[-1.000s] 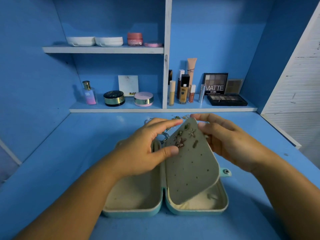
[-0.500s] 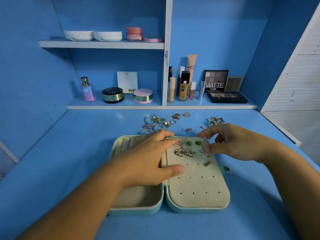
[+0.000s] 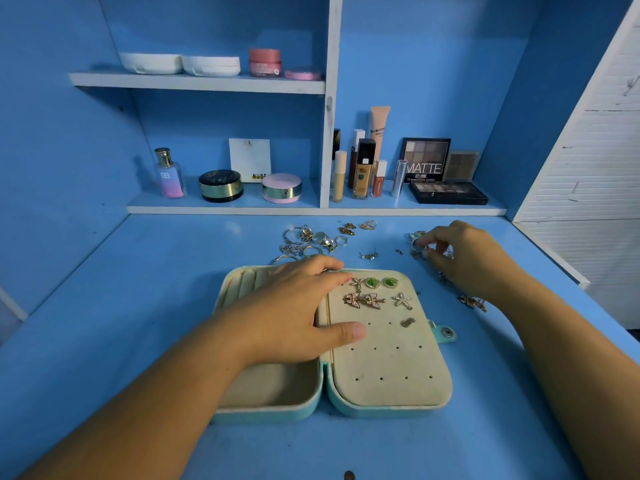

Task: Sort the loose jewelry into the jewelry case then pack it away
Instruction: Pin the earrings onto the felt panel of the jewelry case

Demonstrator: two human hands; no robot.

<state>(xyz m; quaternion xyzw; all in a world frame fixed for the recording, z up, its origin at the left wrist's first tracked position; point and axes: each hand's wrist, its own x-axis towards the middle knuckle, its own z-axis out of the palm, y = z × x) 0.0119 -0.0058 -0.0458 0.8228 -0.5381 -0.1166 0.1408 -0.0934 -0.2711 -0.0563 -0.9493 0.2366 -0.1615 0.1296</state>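
Right grip: right hand [image 3: 464,261], fingertips curled, pinching a small silver piece [image 3: 418,247], seemingly a ring, from the far-right scatter; likely the next item to sort.
Left grip: left hand [image 3: 294,317] spread flat, pinching nothing; palm over the case's left half, thumb on the earring panel [image 3: 391,362], probably holding it flat and steadying the case.
Jewelry case [image 3: 266,415]: lies open at table [image 3: 104,306] centre, within easy reach.
Panel load: green studs [image 3: 381,283], starfish earring [image 3: 401,301] and winged pieces fill the upper rows; lower holes free.
Loose jewelry: hoops and rings [image 3: 311,242] heaped just beyond the case; more beside the right forearm.
Progress: early, judging by the unsorted heap.
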